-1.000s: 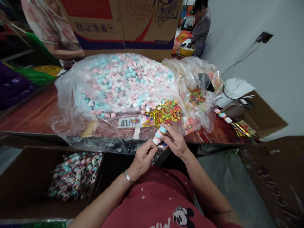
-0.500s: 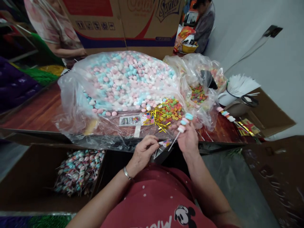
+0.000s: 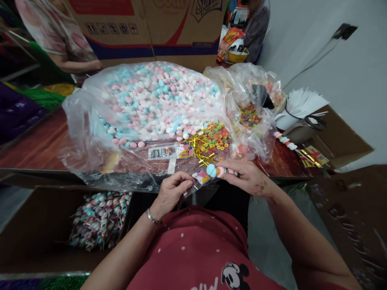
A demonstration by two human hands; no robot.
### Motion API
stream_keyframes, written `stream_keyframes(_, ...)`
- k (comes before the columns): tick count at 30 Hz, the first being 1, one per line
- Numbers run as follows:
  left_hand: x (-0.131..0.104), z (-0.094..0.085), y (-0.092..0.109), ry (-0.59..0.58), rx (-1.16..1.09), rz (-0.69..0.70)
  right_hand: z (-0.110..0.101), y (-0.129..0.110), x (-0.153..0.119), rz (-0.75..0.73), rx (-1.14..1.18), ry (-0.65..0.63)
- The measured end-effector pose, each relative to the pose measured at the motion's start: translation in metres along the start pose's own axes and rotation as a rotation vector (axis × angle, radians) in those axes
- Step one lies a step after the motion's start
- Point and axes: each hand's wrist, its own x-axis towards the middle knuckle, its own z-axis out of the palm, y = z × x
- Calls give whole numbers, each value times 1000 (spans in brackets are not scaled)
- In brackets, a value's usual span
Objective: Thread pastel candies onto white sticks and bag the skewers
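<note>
My right hand [image 3: 246,177] is closed round a marshmallow skewer [image 3: 221,172], its blue end pointing left at the mouth of a clear printed bag. Between the thumb and fingers of my left hand [image 3: 177,187] is that small plastic bag [image 3: 200,176], with colourful print on its upper part. The skewer's tip touches or just enters the bag; I cannot tell which. Beyond my hands are a pile of coloured candy rings [image 3: 216,139], gold twist ties [image 3: 196,150] and a stack of printed bags [image 3: 163,152].
A large plastic sack of marshmallows [image 3: 151,100] covers much of the table. A finished-looking skewer [image 3: 285,141] lies at right, near a container of white sticks [image 3: 302,106]. Below left, a carton [image 3: 36,225] holds wrapped skewers [image 3: 101,219]. Another person's arm [image 3: 80,65] is behind the sack.
My right hand has turned the skewer from upright, stick down, to lying level with its blue end leftward, and brought it to the bag. My left hand still holds the bag.
</note>
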Motion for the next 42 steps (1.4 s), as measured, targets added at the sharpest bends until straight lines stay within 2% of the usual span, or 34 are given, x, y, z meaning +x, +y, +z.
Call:
stream_keyframes(6, 1, 2, -2, 27, 8, 15, 8, 0, 4, -108, -72, -10)
stream_keyframes(10, 2, 3, 0, 41, 85, 68, 10, -1, 7, -111, -64, -25)
stream_keyframes(15, 2, 2, 4, 66, 207, 213, 2, -1, 8, -121, -74, 8)
stream_keyframes(19, 3, 0, 3, 60, 306, 282, -8, -2, 10, -132, -89, 6)
stream_keyframes(23, 4, -1, 1, 30, 297, 321, -12, -2, 14, -190, -113, -6)
stream_keyframes(27, 3, -1, 1, -19, 251, 223, -9, -1, 15, -242, -243, -3)
stream_keyframes(33, 1, -3, -6, -76, 20, -7, -8, -2, 13, -342, -495, 13)
stream_keyframes(37, 2, -1, -11, -73, -30, -51, -11, -2, 14, -410, -519, 7)
stream_keyframes(42, 1, 0, -8, -45, 22, -63, -13, 3, 14, -464, -437, -58)
